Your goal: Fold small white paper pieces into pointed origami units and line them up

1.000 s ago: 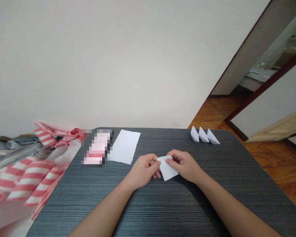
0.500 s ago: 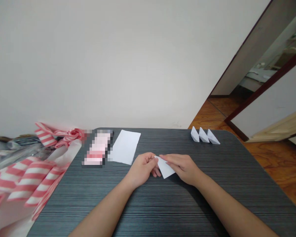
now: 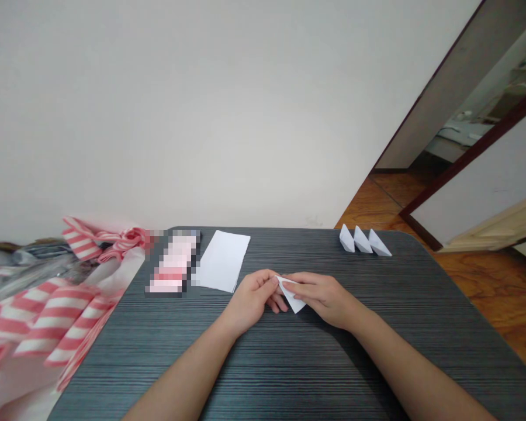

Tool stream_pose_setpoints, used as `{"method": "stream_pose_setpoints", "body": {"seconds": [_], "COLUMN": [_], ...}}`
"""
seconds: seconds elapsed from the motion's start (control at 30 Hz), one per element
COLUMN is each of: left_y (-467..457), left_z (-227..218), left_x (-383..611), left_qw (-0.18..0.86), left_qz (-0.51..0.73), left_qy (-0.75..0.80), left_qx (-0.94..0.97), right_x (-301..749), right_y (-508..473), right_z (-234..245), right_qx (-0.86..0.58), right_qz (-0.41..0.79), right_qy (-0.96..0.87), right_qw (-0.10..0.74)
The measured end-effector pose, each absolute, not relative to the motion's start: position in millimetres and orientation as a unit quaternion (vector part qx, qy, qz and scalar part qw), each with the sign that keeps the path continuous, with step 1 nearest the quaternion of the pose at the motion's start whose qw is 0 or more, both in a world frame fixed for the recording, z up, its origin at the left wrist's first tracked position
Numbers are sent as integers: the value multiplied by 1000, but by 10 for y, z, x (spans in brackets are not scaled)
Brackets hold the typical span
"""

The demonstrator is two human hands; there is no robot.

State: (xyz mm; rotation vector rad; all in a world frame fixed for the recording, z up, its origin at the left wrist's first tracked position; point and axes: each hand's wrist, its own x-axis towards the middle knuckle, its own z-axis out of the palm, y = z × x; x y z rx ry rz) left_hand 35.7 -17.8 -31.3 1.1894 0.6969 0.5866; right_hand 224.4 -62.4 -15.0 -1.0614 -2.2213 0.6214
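Note:
A small folded piece of white paper [image 3: 293, 298] is between my two hands, just above the dark table [image 3: 263, 374]. My left hand [image 3: 255, 298] pinches its left corner, the thumb on top and the other fingers curled beneath. From the right, my right hand [image 3: 322, 297] grips the paper, its fingers lying across the upper face and covering the right part. One corner of the paper points down toward me. How the folds run under the fingers is hidden.
A stack of white paper sheets [image 3: 223, 260] lies at the back left, beside a pixelated pinkish object [image 3: 173, 263]. Three folded white paper shapes [image 3: 363, 241] stand in a row at the back right. Striped red-and-white fabric [image 3: 52, 318] is heaped left of the table.
My right fingers have slid down and across the paper, covering more of it. Less of the paper shows, and its lower corner has shifted slightly right and up.

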Motion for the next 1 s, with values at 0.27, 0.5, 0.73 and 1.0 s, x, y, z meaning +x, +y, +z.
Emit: {"method": "stream_pose_setpoints", "body": {"seconds": [0.27,0.5,0.73,1.0], "left_y": [-184,-186,-190,-180], "left_z": [-320,-298,-286,-309], "left_x": [356,364,368,359], "left_qw": [689,694,700,737], "left_qz": [263,269,270,282], "left_qy": [343,350,352,344], "left_qx": [582,569,559,508], "right_x": [2228,2310,2314,2342], "right_y": [-627,-645,-608,-606], "right_z": [-135,-302,-300,-360], "right_qx": [-400,-473,-452,-437], "right_qz": [258,234,216,172], "right_qy": [-833,-793,-804,-827], "right_qw": [281,305,320,309]}}
